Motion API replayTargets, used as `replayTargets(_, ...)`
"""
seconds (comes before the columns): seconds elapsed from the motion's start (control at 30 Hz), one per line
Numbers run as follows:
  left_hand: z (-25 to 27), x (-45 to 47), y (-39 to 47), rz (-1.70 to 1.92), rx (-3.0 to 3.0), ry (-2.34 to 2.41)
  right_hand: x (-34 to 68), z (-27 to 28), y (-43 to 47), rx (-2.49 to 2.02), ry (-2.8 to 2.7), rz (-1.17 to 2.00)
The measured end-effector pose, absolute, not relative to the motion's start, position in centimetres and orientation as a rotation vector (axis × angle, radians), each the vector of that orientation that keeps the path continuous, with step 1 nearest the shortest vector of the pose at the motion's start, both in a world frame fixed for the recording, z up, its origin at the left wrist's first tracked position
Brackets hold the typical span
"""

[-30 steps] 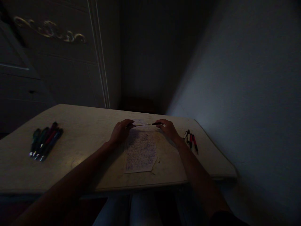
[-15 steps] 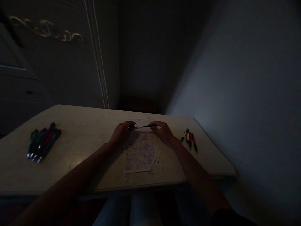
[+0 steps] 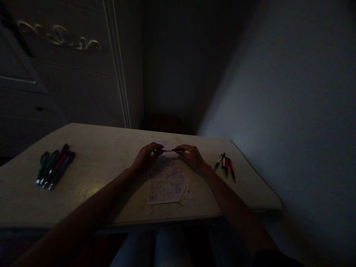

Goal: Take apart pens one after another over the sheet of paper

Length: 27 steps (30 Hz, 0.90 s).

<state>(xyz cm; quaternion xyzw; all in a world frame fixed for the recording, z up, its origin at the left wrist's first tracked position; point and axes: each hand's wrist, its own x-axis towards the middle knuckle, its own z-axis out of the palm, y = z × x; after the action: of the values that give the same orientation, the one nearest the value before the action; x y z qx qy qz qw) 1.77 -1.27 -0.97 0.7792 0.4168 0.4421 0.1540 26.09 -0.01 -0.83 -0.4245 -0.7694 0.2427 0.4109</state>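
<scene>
Above the sheet of paper, my left hand pinches the pale end of a slim pen. My right hand is closed on the pen's dark end, thumb and fingertips together. The pen lies level between both hands; in the dim light I cannot tell whether its two parts are joined. Beneath them is the paper, covered in dense purple-blue scribbles or writing, with a clipped lower right corner. A smaller piece of marked paper shows just behind the hands.
On the table, several dark and coloured pens lie bunched at the left. Several shorter pens, white-and-black and red-and-black, rest to the right. A wall borders the right side; a cabinet with a curled ornament stands at the back left.
My hands have drawn slightly closer together along the pen, and less of its middle shows between them. The whole view has shifted a little; the pens on the table lie as before.
</scene>
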Motion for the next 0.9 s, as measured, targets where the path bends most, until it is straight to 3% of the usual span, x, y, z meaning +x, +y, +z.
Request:
replayTargets(0.53, -0.1, 1.9, -1.9, 1.436, 2.220, 1.124, 25.1, -0.7, -0.2, -1.090, -1.618, 0.997)
replayTargets(0.77, 0.3, 2.4, -1.5, 1.599, 1.669, 1.044, 25.0, -0.7, 0.1, -0.992, -1.477, 1.094)
replayTargets(0.9, 0.9, 2.4, -1.8, 1.440, 1.525, 1.216, 25.1, -0.9, 0.4, -0.980, -1.424, 1.109)
